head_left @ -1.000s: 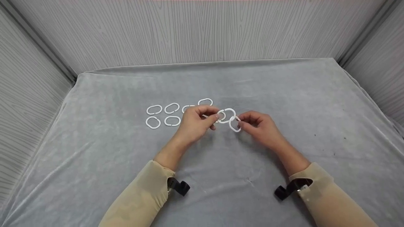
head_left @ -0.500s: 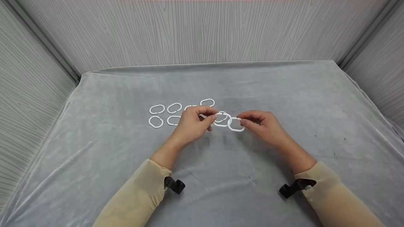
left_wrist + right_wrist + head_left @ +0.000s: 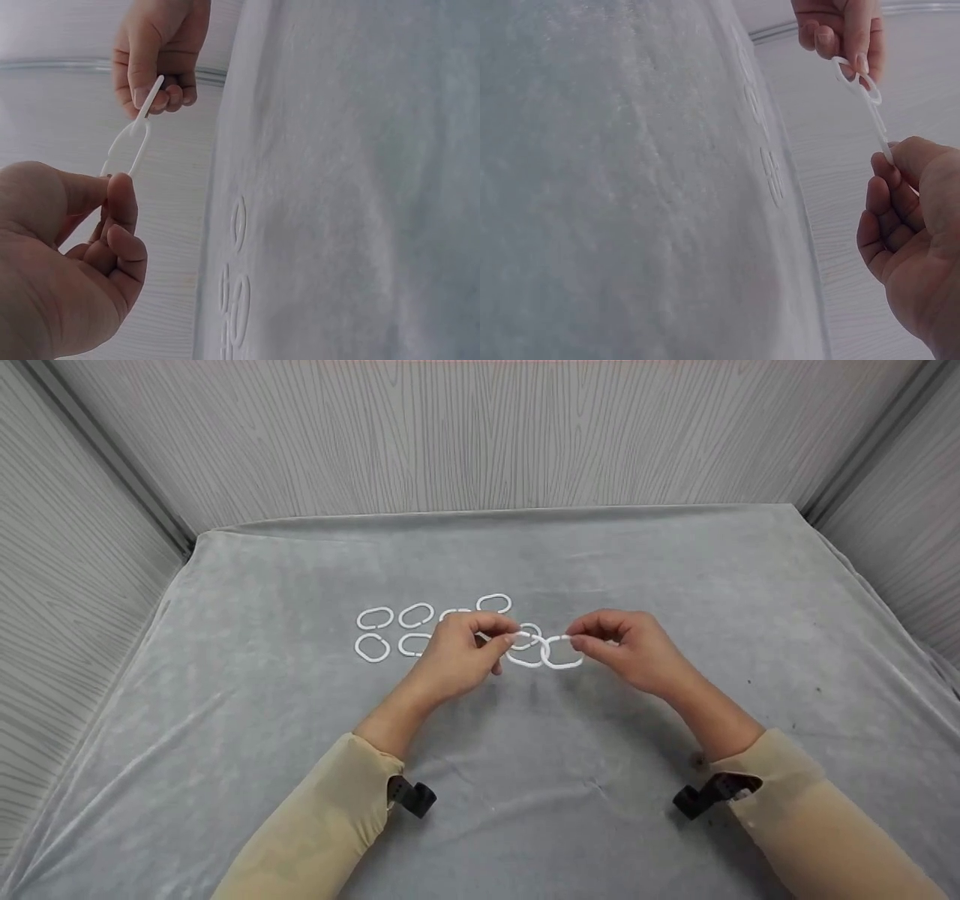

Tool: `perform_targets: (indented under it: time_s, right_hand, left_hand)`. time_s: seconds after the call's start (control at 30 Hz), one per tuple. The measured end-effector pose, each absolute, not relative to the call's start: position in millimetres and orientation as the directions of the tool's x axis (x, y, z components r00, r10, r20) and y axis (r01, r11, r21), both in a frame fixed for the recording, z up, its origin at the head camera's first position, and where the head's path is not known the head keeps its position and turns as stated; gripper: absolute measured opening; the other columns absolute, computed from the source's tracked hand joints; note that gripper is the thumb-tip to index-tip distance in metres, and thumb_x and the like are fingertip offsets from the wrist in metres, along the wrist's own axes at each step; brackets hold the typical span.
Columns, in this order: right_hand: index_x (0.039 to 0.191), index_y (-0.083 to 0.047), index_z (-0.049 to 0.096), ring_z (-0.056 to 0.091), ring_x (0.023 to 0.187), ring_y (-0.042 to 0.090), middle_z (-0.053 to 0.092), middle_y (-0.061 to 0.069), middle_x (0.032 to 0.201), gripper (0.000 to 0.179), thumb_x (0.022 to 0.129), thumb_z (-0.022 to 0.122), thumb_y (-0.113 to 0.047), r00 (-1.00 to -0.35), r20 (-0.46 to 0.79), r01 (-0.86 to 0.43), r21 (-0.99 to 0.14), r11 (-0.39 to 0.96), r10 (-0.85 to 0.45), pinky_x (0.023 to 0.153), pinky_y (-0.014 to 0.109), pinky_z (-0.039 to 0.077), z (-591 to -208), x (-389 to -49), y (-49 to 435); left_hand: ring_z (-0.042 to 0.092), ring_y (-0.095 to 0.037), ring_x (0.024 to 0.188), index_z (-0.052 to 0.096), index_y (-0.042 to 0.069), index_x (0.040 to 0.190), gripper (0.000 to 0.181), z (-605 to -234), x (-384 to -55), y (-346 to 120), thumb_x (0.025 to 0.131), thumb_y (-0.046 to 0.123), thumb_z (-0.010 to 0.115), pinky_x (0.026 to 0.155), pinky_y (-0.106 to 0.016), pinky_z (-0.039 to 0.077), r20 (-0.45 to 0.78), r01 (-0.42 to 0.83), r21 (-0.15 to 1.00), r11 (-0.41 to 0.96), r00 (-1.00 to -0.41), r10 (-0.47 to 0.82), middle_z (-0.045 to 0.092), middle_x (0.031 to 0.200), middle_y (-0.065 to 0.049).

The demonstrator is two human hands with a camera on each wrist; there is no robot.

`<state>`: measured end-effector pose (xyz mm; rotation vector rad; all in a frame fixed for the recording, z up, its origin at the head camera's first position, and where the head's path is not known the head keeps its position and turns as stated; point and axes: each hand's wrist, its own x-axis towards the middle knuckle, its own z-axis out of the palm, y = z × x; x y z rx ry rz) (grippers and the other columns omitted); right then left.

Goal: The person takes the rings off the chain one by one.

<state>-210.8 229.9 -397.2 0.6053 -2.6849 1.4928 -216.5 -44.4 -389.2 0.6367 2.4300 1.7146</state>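
Observation:
Two oval white plastic chain links, each with a small split in its side, hang joined together above the cloth. My left hand (image 3: 465,656) pinches the left link (image 3: 524,664) between thumb and index finger. With thumb and forefinger, my right hand (image 3: 630,649) pinches the right link (image 3: 564,666) at its upper right, close to its split. The left wrist view shows the left link (image 3: 139,155) passing through the right link (image 3: 152,96). My left fingertips hide part of the left link.
Several loose white links lie on the grey cloth (image 3: 300,720) behind and left of my left hand, including a front-left link (image 3: 358,648) and a back link (image 3: 493,596). A wood-grain panel (image 3: 480,435) stands behind the table.
The joined links have turned: the right one was tilted and now hangs broadside with its split at the top. My right hand has risen slightly, while my left hand has barely moved.

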Motion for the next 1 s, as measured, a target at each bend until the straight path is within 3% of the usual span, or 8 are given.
perform_targets:
  time_s: [0.3, 0.53, 0.7, 1.0]
  right_hand:
    - [0.111, -0.010, 0.082, 0.067, 0.088, 0.018, 0.077, 0.000, 0.104, 0.013, 0.102, 0.074, -0.016, -0.913, 0.151, -0.347, -0.774, 0.530, -0.378, 0.073, 0.024, 0.054, -388.6, -213.1, 223.5]
    - [0.111, -0.003, 0.080, 0.065, 0.085, 0.017, 0.077, 0.003, 0.102, 0.016, 0.103, 0.072, -0.015, -0.897, 0.133, -0.357, -0.780, 0.514, -0.421, 0.072, 0.024, 0.053, -386.2, -215.2, 220.1]
    - [0.107, -0.005, 0.081, 0.065, 0.083, 0.015, 0.077, 0.004, 0.099, 0.013, 0.103, 0.072, -0.014, -0.896, 0.129, -0.356, -0.783, 0.511, -0.426, 0.072, 0.023, 0.053, -386.8, -216.3, 219.5]
    - [0.107, -0.007, 0.082, 0.067, 0.085, 0.017, 0.078, 0.003, 0.099, 0.012, 0.102, 0.073, -0.013, -0.884, 0.110, -0.353, -0.794, 0.495, -0.453, 0.074, 0.024, 0.055, -387.0, -216.6, 217.4]
  left_hand:
    - [0.061, -0.009, 0.058, 0.079, 0.000, 0.110, 0.016, -388.1, -217.5, -43.4, 0.100, 0.003, 0.067, 0.057, -0.022, 0.049, 0.143, 0.287, 0.913, 0.288, -0.890, 0.433, 0.075, 0.092, -0.003]
    - [0.060, -0.008, 0.059, 0.082, 0.006, 0.112, 0.017, -384.8, -216.4, -41.4, 0.101, 0.008, 0.069, 0.057, -0.022, 0.047, 0.122, 0.305, 0.886, 0.349, -0.880, 0.460, 0.072, 0.080, -0.006]
    - [0.060, -0.009, 0.061, 0.082, 0.006, 0.112, 0.017, -383.9, -215.6, -39.1, 0.101, 0.007, 0.069, 0.057, -0.023, 0.048, 0.102, 0.294, 0.885, 0.360, -0.879, 0.466, 0.071, 0.083, 0.000]
    - [0.062, -0.009, 0.064, 0.081, 0.008, 0.114, 0.017, -383.3, -214.8, -34.3, 0.101, 0.009, 0.069, 0.060, -0.023, 0.049, 0.069, 0.274, 0.876, 0.397, -0.886, 0.459, 0.074, 0.090, 0.000]
